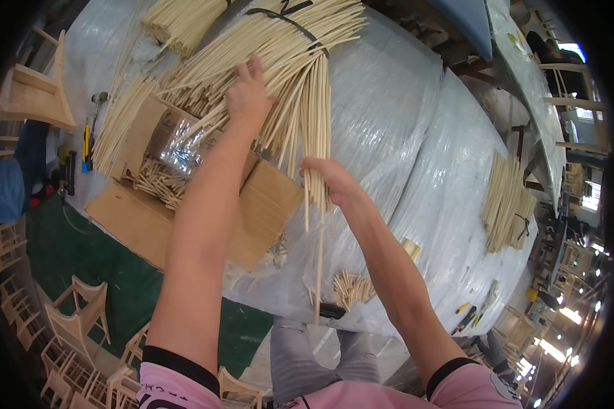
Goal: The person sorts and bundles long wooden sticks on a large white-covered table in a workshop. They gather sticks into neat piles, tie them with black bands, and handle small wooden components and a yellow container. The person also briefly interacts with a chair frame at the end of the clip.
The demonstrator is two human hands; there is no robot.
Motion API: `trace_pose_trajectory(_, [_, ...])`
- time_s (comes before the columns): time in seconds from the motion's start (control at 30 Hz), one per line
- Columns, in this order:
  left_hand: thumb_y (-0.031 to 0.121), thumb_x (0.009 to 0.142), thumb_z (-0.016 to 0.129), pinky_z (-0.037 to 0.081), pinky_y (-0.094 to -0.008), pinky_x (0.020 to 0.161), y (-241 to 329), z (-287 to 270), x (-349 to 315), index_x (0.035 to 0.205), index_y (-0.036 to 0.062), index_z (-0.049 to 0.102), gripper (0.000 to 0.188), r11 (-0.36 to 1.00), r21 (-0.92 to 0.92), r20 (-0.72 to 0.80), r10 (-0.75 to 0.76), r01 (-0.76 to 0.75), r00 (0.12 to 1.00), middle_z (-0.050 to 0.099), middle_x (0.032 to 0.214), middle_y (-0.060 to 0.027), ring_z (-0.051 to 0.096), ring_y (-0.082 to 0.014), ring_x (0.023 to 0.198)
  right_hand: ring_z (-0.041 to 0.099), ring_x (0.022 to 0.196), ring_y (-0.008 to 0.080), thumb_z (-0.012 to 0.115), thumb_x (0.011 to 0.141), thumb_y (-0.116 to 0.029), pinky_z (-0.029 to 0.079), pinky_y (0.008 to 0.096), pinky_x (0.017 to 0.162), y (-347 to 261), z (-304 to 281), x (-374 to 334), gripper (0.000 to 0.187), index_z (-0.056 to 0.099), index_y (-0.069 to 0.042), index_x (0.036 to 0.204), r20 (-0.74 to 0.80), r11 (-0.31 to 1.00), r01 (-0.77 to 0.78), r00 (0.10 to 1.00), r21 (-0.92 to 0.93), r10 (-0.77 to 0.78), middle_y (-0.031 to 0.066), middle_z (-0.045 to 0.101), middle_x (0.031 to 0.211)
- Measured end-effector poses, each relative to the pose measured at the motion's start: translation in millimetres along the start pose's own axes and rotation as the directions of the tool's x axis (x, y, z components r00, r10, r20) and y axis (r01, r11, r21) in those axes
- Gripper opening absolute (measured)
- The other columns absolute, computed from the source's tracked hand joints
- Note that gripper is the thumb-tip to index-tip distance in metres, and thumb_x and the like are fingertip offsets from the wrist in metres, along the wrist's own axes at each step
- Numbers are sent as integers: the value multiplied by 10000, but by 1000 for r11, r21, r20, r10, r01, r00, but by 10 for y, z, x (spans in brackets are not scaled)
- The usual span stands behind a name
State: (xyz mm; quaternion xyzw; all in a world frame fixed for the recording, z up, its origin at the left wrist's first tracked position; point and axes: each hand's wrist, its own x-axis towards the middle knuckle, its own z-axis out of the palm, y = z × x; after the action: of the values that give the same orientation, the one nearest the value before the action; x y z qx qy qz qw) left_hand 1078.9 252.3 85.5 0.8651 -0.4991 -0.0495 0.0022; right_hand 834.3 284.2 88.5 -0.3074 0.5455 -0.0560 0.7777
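Note:
A large fanned bundle of long, thin pale wooden sticks (252,42) lies at the far middle of the table, with a black strap (297,26) round its far part. My left hand (247,99) rests on these sticks, fingers apart; its fingertips are partly hidden among them. Closer to me, my right hand (331,180) is wrapped round the near ends of a bunch of sticks (316,102) that still lies in the bundle. One stick hangs out well beyond the others, toward me. An open cardboard box (129,218) with short sticks (158,183) and clear plastic stands under my left forearm.
The table (382,88) is covered in clear plastic film. A second tied bundle (508,204) lies at the right, short dowels (353,290) at the near edge. Cutters (466,317) and other tools (68,163) lie near the edges. Wooden chair frames (82,313) stand around.

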Motion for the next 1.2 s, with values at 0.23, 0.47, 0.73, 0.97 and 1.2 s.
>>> trace_pose_trajectory(0.23, [516, 853, 824, 622, -448, 710, 27, 26, 20, 1663, 82, 149, 1140, 999, -30, -20, 12, -13, 1000, 395, 1467, -284, 752, -374, 885, 636, 601, 197, 740, 902, -148, 564, 334, 508, 205, 102, -486, 259, 586, -22, 1068, 102, 978, -106, 991, 181, 89, 84, 635, 817])
trace_pose_trajectory(0.47, [475, 891, 797, 611, -464, 878, -216, -163, 17, 1669, 84, 165, 1076, 997, -2, -16, 74, -75, 997, 401, 1494, -315, 737, -359, 1033, 596, 624, 168, 724, 922, -161, 491, 312, 538, 652, -122, -1441, 260, 571, -57, 1105, 221, 933, -219, 962, 287, 158, 49, 591, 804])
trace_pose_trajectory(0.73, [270, 1020, 581, 554, -520, 946, 3, -1293, -824, 1278, -2, 648, 380, 989, -134, 46, 65, -58, 997, 555, 1382, -262, 700, -448, 1090, 563, 640, 162, 714, 922, -161, 468, 307, 565, 1242, -573, -2152, 256, 563, -87, 1115, 229, 885, -260, 956, 386, 181, 32, 551, 798])
trace_pose_trajectory(0.97, [457, 1043, 645, 461, -293, 699, 759, -1143, -2774, 1285, 57, 666, 468, 188, -910, 394, 109, 370, 913, 637, 1060, 19, 554, -97, 923, 590, 656, 169, 729, 886, -107, 497, 319, 570, 1264, -862, -2728, 264, 584, -68, 1103, 121, 908, -62, 993, 415, 13, 52, 582, 789])
trace_pose_trajectory(1.2, [394, 893, 836, 485, -355, 952, 2743, -1981, -4024, 1350, 66, 582, 617, -182, -913, 274, 392, 366, 878, 594, 1256, -49, 573, -147, 1148, 688, 711, 210, 767, 806, -136, 552, 367, 661, 1244, -1577, -3817, 311, 631, 1, 1049, -257, 832, 476, 798, -286, -545, 85, 710, 877])
